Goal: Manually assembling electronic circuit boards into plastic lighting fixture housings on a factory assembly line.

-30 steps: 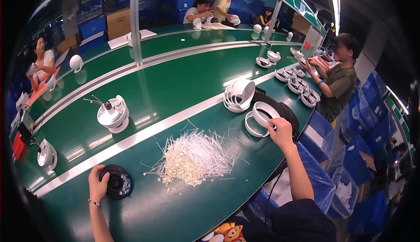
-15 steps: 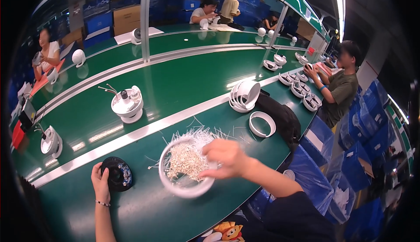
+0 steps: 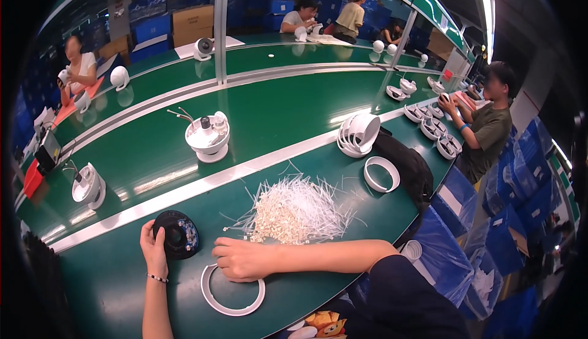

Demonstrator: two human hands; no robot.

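Beside the heap of white cable ties on the green table, both of the person's hands were at work on two round parts. The left hand lay against the near-left edge of a black round disc, fingers curled on its rim in a steadying grip rather than a lift. That disc sat flat on the table, well to the left of the heap. The right hand rested palm-down, fingers loosely together, over the upper arc of a white plastic ring, which lay flat just in front of the heap and right of the disc; whether the fingers actually pinched the ring could not be told, since the hand covered that part.

By the look of it, the step in hand was setting the ring down close to the disc, ready to be joined with it. A next move would seem to call for a firm hold on the ring's rim and a level carry across to the disc, with the left hand keeping the disc from sliding.

Beyond the heap lay another white ring, a stack of white rings and a white domed housing with wires.
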